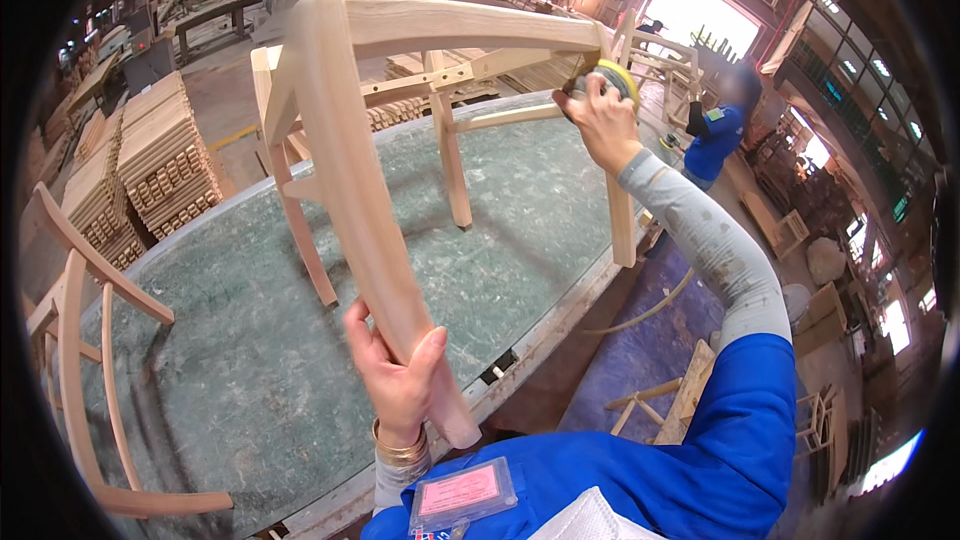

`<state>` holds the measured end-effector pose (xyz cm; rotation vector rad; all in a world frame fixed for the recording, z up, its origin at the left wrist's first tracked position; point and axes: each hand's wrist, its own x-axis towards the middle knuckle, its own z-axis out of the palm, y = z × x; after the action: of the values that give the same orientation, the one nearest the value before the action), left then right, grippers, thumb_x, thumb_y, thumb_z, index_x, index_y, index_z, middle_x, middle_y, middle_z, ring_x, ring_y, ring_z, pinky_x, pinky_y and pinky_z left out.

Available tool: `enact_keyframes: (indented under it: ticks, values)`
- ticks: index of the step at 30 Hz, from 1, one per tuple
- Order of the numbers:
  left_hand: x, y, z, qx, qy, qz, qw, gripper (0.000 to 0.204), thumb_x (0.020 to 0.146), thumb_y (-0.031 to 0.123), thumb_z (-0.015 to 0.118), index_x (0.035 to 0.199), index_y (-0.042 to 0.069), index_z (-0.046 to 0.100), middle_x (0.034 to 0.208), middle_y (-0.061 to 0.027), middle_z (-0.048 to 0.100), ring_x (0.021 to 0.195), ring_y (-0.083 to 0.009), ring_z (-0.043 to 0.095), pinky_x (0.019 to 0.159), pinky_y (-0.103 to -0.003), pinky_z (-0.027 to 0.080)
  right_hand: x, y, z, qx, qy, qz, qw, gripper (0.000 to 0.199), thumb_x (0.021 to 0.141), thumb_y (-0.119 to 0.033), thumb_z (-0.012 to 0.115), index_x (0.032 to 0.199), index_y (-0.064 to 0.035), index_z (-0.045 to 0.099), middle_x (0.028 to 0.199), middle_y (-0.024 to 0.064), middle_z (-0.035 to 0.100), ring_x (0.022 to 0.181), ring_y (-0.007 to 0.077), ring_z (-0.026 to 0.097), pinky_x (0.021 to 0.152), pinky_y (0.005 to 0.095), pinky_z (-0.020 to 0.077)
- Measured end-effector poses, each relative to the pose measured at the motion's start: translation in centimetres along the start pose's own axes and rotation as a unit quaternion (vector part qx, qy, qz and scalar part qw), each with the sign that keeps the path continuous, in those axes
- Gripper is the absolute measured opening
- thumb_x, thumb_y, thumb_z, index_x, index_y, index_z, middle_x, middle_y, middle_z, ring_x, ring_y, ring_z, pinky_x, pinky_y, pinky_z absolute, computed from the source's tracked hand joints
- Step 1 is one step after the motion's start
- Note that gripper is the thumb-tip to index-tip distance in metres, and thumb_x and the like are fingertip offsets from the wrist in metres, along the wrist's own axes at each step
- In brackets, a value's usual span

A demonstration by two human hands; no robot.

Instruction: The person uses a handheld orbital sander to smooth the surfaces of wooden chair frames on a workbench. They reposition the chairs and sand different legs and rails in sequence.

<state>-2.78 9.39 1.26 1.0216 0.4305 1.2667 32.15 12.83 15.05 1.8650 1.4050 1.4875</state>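
Observation:
A pale wooden chair frame [352,155] stands on the green worktable [500,200], its long leg slanting toward me. My left hand [395,377] is closed around the lower part of that leg, thumb on the near side. At the frame's far right corner, my right hand [606,125] grips a round hand sander [622,80] with a dark body and a yellow pad rim. The sander is against the wood where the top rail meets the right leg. My palm and fingers partly cover its body.
Another wooden chair frame [75,370] lies at the table's left. Beyond the table are stacks of wooden slats [165,155]. A co-worker in blue [722,135] stands at the far right near more chair frames. A pale hose [655,310] curves beside the table's right edge.

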Motion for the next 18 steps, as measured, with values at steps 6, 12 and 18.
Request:
enact_keyframes:
  ticks: [6, 12, 18]
  values:
    - [-0.3, -0.2, 0.0, -0.001, -0.017, 0.001, 1.000, 0.069, 0.077, 0.007, 0.073, 0.129, 0.001, 0.028, 0.105, -0.0133, 0.054, 0.089, -0.0169, 0.059, 0.074, -0.029, 0.050, 0.1, 0.5, 0.0, -0.002, 0.004, 0.010, 1.000, 0.036, 0.083, -0.015, 0.054, 0.116, -0.0308, 0.055, 0.101, 0.0171, 0.046, 0.072, 0.0274, 0.061, 0.047, 0.0387, 0.0506]
    - [0.0, 0.2, 0.0, 0.005, -0.013, 0.004, 1.000, 0.068, 0.077, 0.006, 0.072, 0.129, 0.001, 0.029, 0.107, -0.0135, 0.053, 0.090, -0.0171, 0.059, 0.075, -0.029, 0.050, -1.7, -1.0, -0.1, 0.006, 0.000, -0.028, 1.000, 0.027, 0.083, -0.016, 0.055, 0.108, -0.0262, 0.056, 0.100, 0.0172, 0.046, 0.072, 0.0260, 0.060, 0.046, 0.0364, 0.0510]
    - [-0.2, -0.1, 0.1, 0.006, -0.010, 0.001, 1.000, 0.068, 0.077, 0.007, 0.072, 0.129, 0.001, 0.029, 0.106, -0.0131, 0.054, 0.090, -0.0164, 0.058, 0.076, -0.029, 0.049, 0.5, -1.4, 0.4, -0.003, -0.024, -0.020, 1.000, 0.034, 0.083, -0.015, 0.055, 0.115, -0.0272, 0.048, 0.101, 0.0176, 0.045, 0.076, 0.0267, 0.060, 0.047, 0.0366, 0.0477]
